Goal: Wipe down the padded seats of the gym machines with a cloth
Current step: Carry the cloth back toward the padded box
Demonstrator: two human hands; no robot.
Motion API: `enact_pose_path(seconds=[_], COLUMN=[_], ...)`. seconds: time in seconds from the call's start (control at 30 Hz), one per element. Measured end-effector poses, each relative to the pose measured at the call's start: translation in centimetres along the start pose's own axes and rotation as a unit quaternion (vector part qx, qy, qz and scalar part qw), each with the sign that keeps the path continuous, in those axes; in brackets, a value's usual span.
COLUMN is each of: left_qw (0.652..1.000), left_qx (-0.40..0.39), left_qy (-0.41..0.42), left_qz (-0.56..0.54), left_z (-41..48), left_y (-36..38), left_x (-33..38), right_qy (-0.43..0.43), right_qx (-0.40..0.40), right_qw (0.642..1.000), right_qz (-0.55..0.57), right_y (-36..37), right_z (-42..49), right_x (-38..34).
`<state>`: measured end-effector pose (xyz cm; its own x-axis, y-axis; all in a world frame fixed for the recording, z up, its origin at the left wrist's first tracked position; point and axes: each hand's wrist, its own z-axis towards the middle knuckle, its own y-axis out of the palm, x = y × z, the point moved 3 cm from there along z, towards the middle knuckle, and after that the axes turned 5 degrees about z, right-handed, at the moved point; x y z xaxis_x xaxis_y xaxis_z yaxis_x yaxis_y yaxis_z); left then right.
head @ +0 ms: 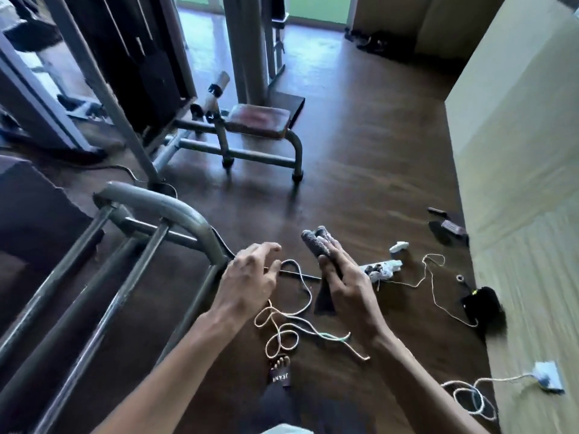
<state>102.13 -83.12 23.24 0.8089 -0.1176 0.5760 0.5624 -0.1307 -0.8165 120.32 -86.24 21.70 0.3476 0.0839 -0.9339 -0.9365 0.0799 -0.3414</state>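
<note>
here, a dark, nubbly cloth (pixel 315 245), rolled into a wad, sits pinched in the right hand (pixel 347 288). the left hand (pixel 250 277) hovers just beside it, fingers loose and spread.

We are reaching both bare forearms up from the bottom of the frame toward its centre. Our left hand (pixel 249 278) is hovering palm down, fingers loosely curled and spread, gripping nothing. Our right hand (pixel 347 286), beside it, is pinching a dark grey textured cloth (pixel 316 245) between thumb and straight fingers.
</note>
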Motion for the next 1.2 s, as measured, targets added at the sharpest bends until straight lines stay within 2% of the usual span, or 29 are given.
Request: enact_pose_path(seconds=[0.17, 0.37, 0.6, 0.83, 1.2], left_qw=[1.000, 0.999, 0.987, 0.950, 0.881], left_qx=[0.013, 0.034, 0.097, 0.185, 0.293], left_qy=[-0.013, -0.038, -0.125, -0.248, -0.369], left_qz=[0.012, 0.019, 0.010, -0.026, -0.041], left_z=[14.5, 33.3, 53.0, 61.6, 70.8], left_y=[-4.7, -7.8, -14.7, -23.7, -36.8], left_x=[-3.1, -9.3, -17.3, -27.4, -47.6], right_qy=[0.003, -0.003, -0.026, -0.055, -0.123], right_qx=[0.000, -0.035, -0.106, -0.242, -0.401], right_qw=[1.000, 0.999, 0.993, 0.967, 0.907], right_qz=[0.011, 0.024, 0.032, 0.050, 0.045], right_y=[3.2, 8.4, 16.6, 29.6, 55.6], right_z=[15.6, 35.9, 61.0, 76.7, 92.5], right_x=[-1.1, 1.1, 0.6, -4.6, -10.3])
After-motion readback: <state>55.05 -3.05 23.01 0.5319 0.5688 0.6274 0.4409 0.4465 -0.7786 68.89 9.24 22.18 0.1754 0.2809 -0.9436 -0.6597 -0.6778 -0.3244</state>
